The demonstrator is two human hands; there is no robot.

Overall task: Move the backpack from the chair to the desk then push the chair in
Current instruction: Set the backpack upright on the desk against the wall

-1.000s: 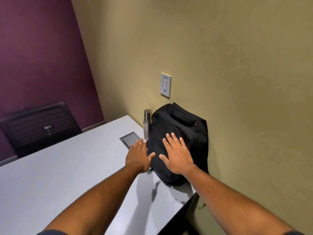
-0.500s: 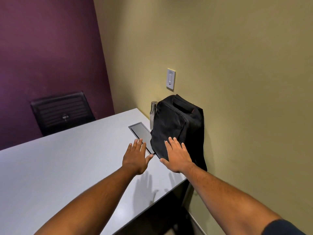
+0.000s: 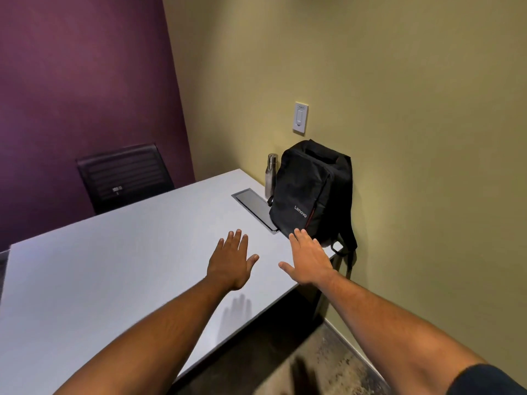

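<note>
A black backpack [image 3: 309,192] with a white logo stands upright on the white desk [image 3: 114,269], at its far right corner, leaning against the olive wall. One strap hangs over the desk's right edge. My left hand [image 3: 231,260] hovers flat above the desk, fingers apart, holding nothing. To its right, my right hand [image 3: 309,259] is also flat and empty, its fingertips just short of the backpack's base. A black chair [image 3: 122,176] stands behind the desk's far side against the purple wall; only its backrest shows.
A steel bottle [image 3: 271,175] stands left of the backpack by the wall. A grey flap panel [image 3: 252,203] is set into the desk beside the bag. A wall switch [image 3: 300,118] sits above. Speckled floor [image 3: 313,357] shows below the desk's near edge.
Both hands have come off the backpack and drawn back toward me over the desk. The view has pulled back and the bag stays standing against the wall.
</note>
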